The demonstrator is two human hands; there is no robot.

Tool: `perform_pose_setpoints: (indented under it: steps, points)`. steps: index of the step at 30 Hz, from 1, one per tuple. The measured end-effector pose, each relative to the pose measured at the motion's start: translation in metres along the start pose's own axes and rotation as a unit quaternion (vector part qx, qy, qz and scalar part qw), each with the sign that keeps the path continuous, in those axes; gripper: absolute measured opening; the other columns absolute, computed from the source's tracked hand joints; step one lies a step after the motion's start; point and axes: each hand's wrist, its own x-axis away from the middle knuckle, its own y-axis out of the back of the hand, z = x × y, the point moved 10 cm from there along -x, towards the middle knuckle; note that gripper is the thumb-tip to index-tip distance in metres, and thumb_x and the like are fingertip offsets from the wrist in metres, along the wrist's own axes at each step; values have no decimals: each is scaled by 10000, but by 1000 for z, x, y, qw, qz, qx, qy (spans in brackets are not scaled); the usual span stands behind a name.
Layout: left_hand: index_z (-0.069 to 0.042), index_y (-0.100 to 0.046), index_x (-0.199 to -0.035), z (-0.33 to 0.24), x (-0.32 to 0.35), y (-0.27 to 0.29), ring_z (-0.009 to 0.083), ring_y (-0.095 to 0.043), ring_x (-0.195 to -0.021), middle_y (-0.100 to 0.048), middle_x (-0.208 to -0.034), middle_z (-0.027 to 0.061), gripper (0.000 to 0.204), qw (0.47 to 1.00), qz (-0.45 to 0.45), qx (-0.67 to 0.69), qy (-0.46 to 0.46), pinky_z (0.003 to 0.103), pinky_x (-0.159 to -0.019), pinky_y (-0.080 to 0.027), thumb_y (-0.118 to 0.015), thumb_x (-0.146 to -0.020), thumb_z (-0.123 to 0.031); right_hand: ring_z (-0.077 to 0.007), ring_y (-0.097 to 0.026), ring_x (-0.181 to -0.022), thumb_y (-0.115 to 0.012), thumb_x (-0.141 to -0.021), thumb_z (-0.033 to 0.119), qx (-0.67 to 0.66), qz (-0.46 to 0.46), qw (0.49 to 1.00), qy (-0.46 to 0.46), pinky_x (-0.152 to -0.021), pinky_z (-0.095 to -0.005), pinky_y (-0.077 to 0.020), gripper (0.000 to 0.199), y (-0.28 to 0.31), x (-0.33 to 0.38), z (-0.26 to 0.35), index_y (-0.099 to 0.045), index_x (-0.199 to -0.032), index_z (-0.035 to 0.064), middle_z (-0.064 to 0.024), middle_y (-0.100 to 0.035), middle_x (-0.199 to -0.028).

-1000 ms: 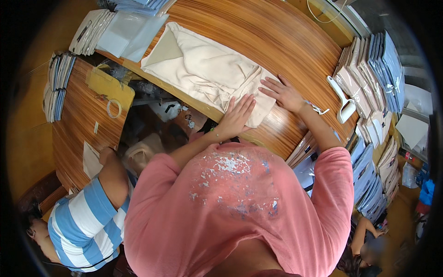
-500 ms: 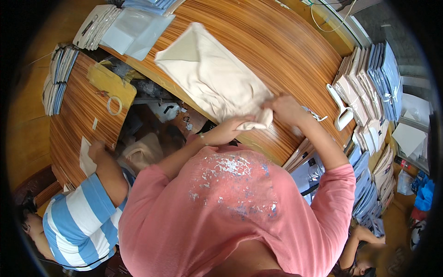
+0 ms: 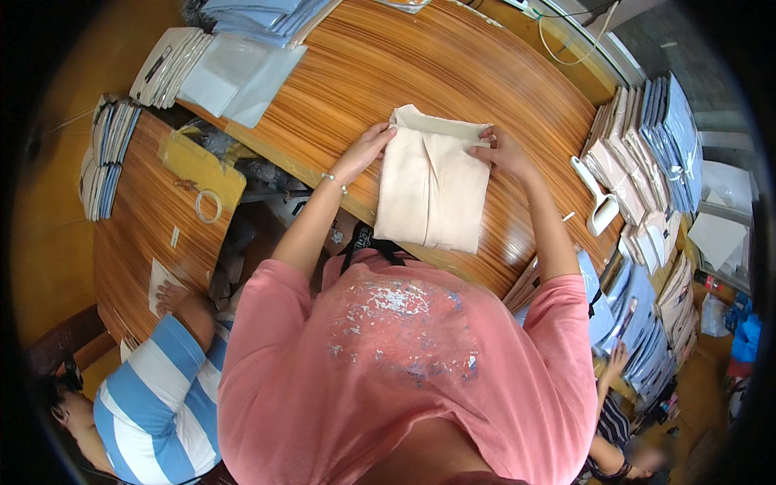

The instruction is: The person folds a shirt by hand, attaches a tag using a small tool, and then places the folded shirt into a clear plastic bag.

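A folded beige cloth garment (image 3: 432, 190) lies flat on the wooden table in front of me, its far edge turned to show a greener inner side. A fold line runs down its middle. My left hand (image 3: 365, 153) pinches the far left corner, thumb on top. At the far right corner my right hand (image 3: 503, 152) grips the edge between thumb and fingers. To the right of the garment rests a white lint roller (image 3: 602, 212).
Stacks of packed beige garments (image 3: 618, 149) and blue garments (image 3: 672, 141) stand at the right. Clear plastic bags (image 3: 242, 77) lie at the far left. A tape roll (image 3: 208, 206) sits on the side table, where a co-worker in a striped shirt (image 3: 153, 388) works. Another person (image 3: 614, 436) is at lower right.
The long, loosely spread garment is now folded into a compact rectangle. Both my hands have moved away from my body to its far corners, the left from its near edge.
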Motion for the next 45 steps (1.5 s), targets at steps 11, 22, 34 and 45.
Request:
perform_pose_setpoints:
  steps: [11,22,34,45]
  points:
    - [60,-581,-1092,12,-44,21,132,-635,-816,-675,-919,93,276,991,-39,20,-127,238,-729,-501,-566,-819,27,-68,-502,-540,-735,-784,202,-194,-101,969,-112,-459,-212,-401,235,-8,32,-53,-555,-847,65,10,-553,-687]
    - [-5,-558,-1011,-37,-54,6,208,-625,-688,-621,-772,160,161,954,-27,-257,-154,323,-636,-476,-502,-862,-27,-96,-592,-679,-734,-782,269,-394,-94,906,-124,-581,-221,-482,361,-21,52,-29,-609,-1027,35,-47,-658,-854]
    - [-12,-558,-1030,-43,-68,-5,349,-622,-800,-626,-884,218,180,945,5,-287,-155,374,-691,-474,-518,-881,-103,-121,-606,-732,-654,-803,97,-408,-260,872,-70,-640,-229,-465,122,-5,27,-60,-692,-868,1,-54,-663,-846]
    - [17,-575,-981,-12,-95,9,378,-622,-747,-613,-804,258,186,966,-45,-243,-80,415,-665,-495,-495,-899,-130,-114,-612,-717,-618,-815,23,-470,-275,838,-14,-650,-243,-486,205,-1,17,-64,-655,-1012,-22,-62,-670,-868]
